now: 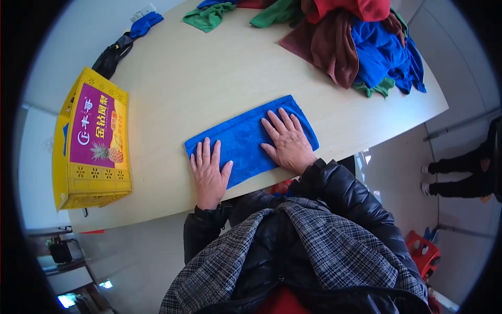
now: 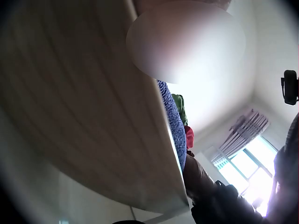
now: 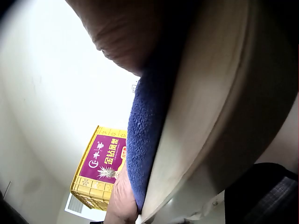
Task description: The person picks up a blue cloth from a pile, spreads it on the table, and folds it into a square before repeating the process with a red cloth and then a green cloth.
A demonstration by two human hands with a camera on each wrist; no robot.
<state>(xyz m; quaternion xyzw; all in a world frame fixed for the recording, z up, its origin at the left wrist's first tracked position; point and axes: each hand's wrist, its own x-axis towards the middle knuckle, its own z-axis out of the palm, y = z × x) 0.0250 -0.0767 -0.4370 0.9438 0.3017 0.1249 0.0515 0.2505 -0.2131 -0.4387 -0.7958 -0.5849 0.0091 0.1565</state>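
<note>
A blue cloth (image 1: 243, 152), folded into a rectangle, lies flat near the table's front edge. My left hand (image 1: 210, 175) rests palm down on its left end, fingers straight. On the right part of the cloth my right hand (image 1: 287, 140) lies flat with fingers spread. In the left wrist view the cloth (image 2: 174, 123) shows edge-on along the table edge, with the right hand (image 2: 198, 177) on it. The right wrist view shows the cloth (image 3: 142, 135) close up, the left hand (image 3: 122, 198) at its far end and part of the right hand (image 3: 124, 35) above.
A yellow crate (image 1: 99, 186) with a purple label stands at the table's left. Red, brown, blue and green cloths (image 1: 340, 47) are heaped at the back right, and green cloths (image 1: 209, 17) lie at the back edge. Another person's legs (image 1: 455, 175) show at the far right.
</note>
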